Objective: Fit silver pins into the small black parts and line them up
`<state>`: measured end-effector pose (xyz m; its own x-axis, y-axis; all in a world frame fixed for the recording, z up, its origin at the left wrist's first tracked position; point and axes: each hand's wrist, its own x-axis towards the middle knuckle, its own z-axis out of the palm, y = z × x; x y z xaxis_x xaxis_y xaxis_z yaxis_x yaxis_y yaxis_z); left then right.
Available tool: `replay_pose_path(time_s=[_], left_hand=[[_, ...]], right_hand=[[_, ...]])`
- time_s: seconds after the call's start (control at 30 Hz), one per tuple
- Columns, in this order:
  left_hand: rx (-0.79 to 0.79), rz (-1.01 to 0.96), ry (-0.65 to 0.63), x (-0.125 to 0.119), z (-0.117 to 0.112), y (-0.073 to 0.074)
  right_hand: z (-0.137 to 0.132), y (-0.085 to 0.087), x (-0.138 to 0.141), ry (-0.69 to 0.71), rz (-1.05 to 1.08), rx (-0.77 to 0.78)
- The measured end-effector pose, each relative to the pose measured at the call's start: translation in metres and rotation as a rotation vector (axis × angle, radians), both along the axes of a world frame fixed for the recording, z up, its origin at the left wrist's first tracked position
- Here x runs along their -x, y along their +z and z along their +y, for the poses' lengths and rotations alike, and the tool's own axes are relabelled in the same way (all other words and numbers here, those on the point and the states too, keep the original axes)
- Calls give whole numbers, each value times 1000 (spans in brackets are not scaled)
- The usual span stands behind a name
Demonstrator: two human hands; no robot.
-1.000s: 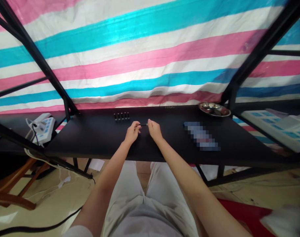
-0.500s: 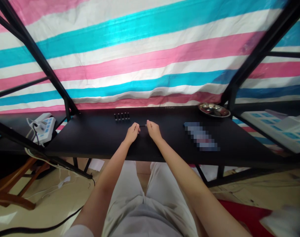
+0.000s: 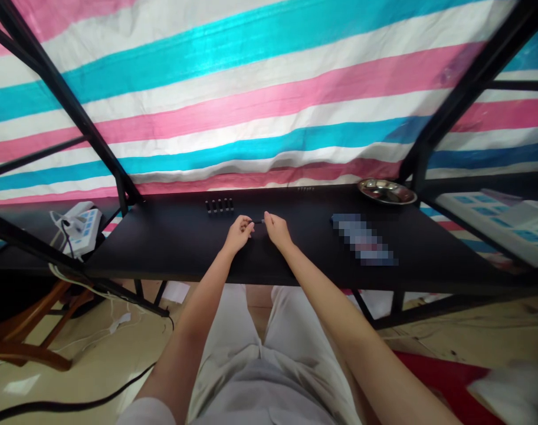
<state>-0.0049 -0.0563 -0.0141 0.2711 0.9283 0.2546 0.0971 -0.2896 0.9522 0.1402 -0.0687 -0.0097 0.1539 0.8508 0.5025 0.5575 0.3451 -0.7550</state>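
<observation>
A short, thin black rod (image 3: 258,222) bridges the gap between my hands, low over the black tabletop. My left hand (image 3: 239,234) is closed round its left end, thumb and fingers pinched together. At the other end, which looks paler, the fingers of my right hand (image 3: 276,229) are closed too. Its exact kind is too small to make out, and my fingers hide both ends. Just beyond my left hand stands a row of several small black cylinders (image 3: 219,205) with silvery ends.
A shiny metal dish (image 3: 387,192) stands at the back right of the black table (image 3: 171,251). Nearer lies a pixelated bluish object (image 3: 363,239). Several tiny pieces (image 3: 305,189) line the back edge. Black frame posts (image 3: 105,153) rise at both sides, with a white power strip (image 3: 87,230) at left.
My left fingers have shifted slightly around the rod, with the index finger more raised. Both hands still hold it in nearly the same place. The whole view has tilted a little.
</observation>
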Motion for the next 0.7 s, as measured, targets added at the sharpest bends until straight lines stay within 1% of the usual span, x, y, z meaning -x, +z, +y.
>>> replay_pose_path(time_s=[0.2, 0.37, 0.7], left_hand=[[-22, 64, -7, 1, 0, 2], [-42, 133, 11, 2, -1, 4], [-36, 143, 24, 3, -2, 5]], right_hand=[[0, 0, 0, -4, 23, -2], [1, -1, 0, -13, -3, -3], [1, -1, 0, -7, -18, -17]])
